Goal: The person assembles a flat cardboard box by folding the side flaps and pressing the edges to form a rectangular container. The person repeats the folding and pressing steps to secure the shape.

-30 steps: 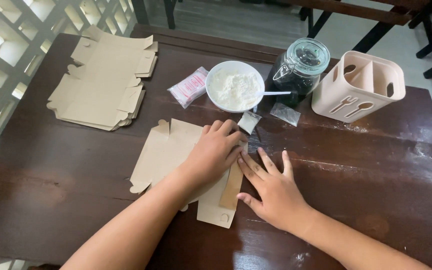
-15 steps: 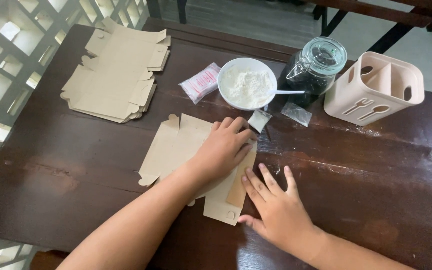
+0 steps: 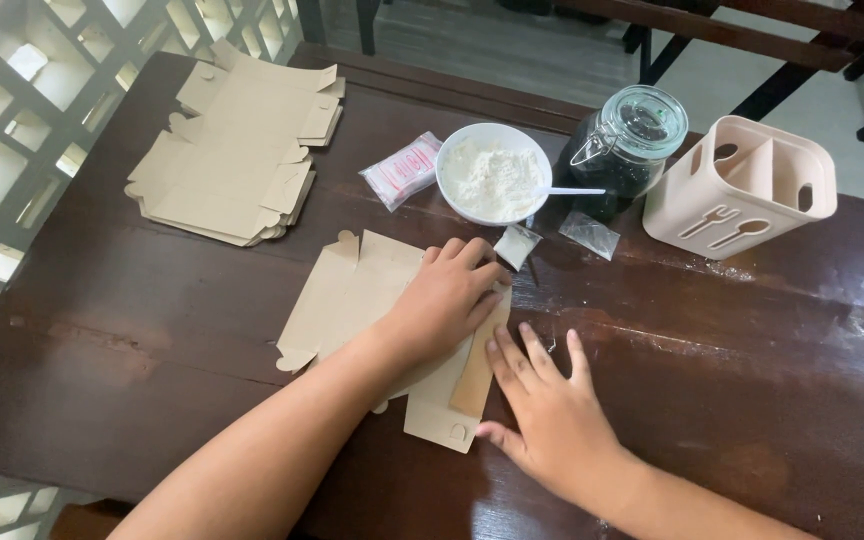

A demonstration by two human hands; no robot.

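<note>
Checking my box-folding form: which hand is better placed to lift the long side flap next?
Probably the right hand: its fingers lie along the flap's edge, free to lift. The left hand lies flat on the cardboard blank, pinning it.

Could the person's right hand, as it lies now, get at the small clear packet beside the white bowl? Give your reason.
Probably yes. The right hand lies flat on the table, holding nothing, and only bare dark wood shows between it and the small clear packet. The left hand presses the cardboard blank, off to the side.

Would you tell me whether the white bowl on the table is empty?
No, the white bowl holds white powder, and a white spoon rests in it with its handle over the rim.
</note>
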